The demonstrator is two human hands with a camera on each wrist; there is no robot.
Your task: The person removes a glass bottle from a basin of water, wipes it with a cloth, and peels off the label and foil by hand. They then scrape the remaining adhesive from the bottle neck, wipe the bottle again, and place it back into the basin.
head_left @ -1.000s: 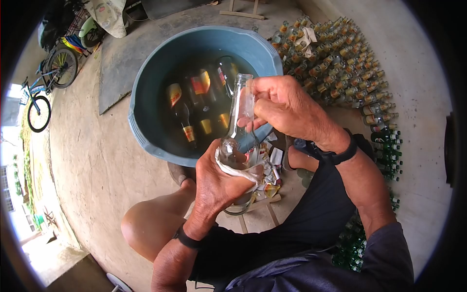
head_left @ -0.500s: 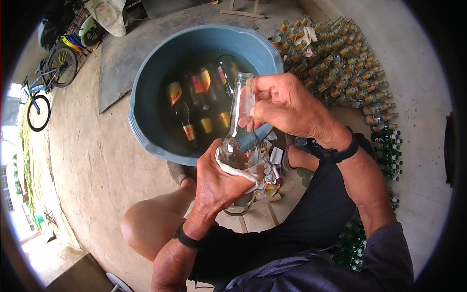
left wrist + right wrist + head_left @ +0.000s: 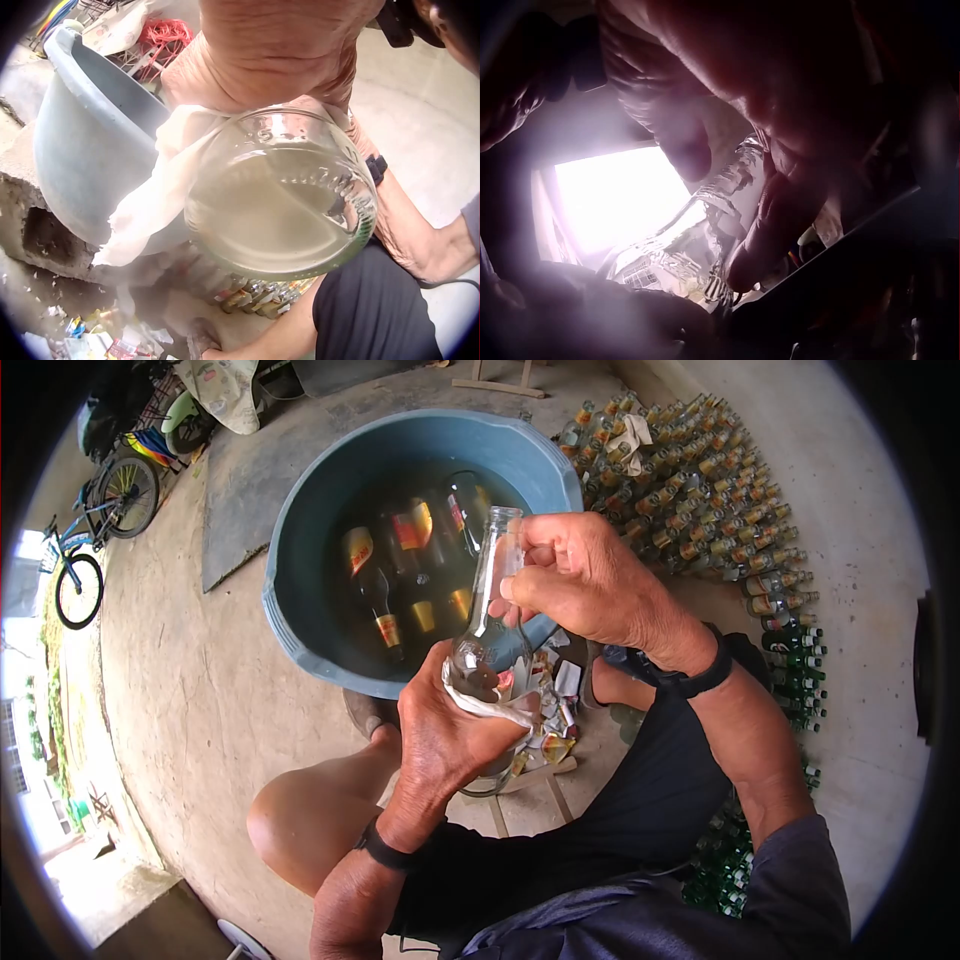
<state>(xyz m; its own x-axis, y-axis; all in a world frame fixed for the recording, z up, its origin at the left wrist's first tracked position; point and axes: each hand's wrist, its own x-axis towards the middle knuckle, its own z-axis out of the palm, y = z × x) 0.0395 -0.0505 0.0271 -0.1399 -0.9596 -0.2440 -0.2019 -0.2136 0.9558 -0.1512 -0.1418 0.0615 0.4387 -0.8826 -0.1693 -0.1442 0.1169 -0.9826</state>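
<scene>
A clear glass bottle (image 3: 483, 652) is held tilted, its mouth up toward the tub. My left hand (image 3: 445, 725) grips its body, with a thin, wrinkled white piece (image 3: 488, 710) between hand and glass. In the left wrist view the bottle's round base (image 3: 277, 217) faces the camera, and the white piece (image 3: 154, 191) hangs beside it. My right hand (image 3: 590, 585) is at the bottle's neck, fingers curled behind it and thumb across the front. The dark right wrist view shows the neck (image 3: 735, 180) between thumb and fingers.
A blue-grey tub (image 3: 285, 600) of murky water with several labelled bottles (image 3: 372, 585) in it stands in front. Rows of clear bottles (image 3: 700, 490) stand at the right, green bottles (image 3: 795, 670) nearer. Torn label scraps (image 3: 560, 705) lie below the hands. A bicycle (image 3: 100, 520) stands far left.
My right thumb has slid left across the bottle's neck, toward its near side. My left hand and the bottle's body have shifted only slightly.
</scene>
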